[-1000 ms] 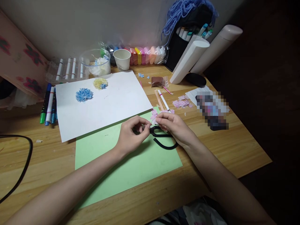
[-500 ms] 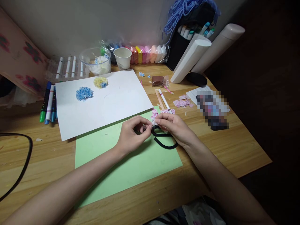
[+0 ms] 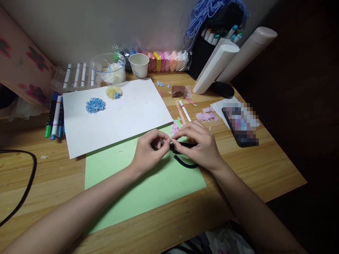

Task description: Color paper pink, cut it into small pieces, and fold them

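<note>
Over the green sheet [image 3: 127, 197], my left hand [image 3: 150, 150] and my right hand [image 3: 200, 145] meet at the fingertips. Both are closed in a pinch on a tiny pale scrap [image 3: 171, 137], too small to make out fully. Beneath my right hand lie scissors [image 3: 185, 163] with black handles, partly covered by the fingers. Just beyond the fingertips is a small heap of pink-and-white striped bits [image 3: 175, 127]. A white sheet [image 3: 137, 116] overlaps the green one and bears a blue tuft [image 3: 95, 105] and a yellow tuft [image 3: 113, 92] with some blue on it.
On the right are a phone [image 3: 239, 128] and more pink scraps [image 3: 206, 115]. A white marker [image 3: 184, 110] lies beyond my right hand. At the back stand a clear bowl [image 3: 108, 76], a paper cup [image 3: 139, 65] and white bottles [image 3: 215, 68]. Several markers [image 3: 55, 118] lie left.
My right hand has turned, its fingers now reaching in to meet the left fingertips and covering more of the scissor handles. My left hand has barely moved.
</note>
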A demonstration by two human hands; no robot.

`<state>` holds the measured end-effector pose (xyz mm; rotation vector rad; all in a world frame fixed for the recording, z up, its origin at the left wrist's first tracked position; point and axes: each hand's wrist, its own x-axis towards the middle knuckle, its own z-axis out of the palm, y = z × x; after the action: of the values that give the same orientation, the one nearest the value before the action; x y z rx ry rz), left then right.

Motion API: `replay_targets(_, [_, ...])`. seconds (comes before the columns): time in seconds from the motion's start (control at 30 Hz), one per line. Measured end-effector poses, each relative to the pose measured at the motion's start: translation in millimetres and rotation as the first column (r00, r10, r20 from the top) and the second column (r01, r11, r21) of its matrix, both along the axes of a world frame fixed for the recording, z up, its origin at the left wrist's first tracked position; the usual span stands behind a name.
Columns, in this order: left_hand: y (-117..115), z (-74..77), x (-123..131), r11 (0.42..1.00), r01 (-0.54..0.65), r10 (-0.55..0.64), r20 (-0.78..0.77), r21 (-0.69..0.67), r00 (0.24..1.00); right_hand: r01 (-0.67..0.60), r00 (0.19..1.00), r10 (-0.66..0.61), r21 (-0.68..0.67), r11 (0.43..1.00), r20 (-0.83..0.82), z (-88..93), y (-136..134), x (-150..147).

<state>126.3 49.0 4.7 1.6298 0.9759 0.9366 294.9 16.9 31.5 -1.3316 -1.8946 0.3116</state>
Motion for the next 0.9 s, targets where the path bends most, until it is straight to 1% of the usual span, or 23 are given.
replay_targets(0.1, [0.4,0.3,-0.1,1.0,0.004,-0.004,-0.001,-0.005,1.0,0.008,1.0,-0.009,0.011,1.0,0.024,-1.4,0.2,-0.8])
replay_targets(0.43, [-0.7,-0.3,0.0,1.0,0.009,-0.009,-0.02,0.007,1.0,0.02,1.0,-0.021,0.018,1.0,0.023,-0.9,-0.6,-2.7])
replay_targets(0.9, [-0.4,0.3,1.3,1.0,0.012,-0.012,0.015,0.003,1.0,0.012,1.0,-0.012,0.005,1.0,0.021,-1.5,-1.1,-3.5])
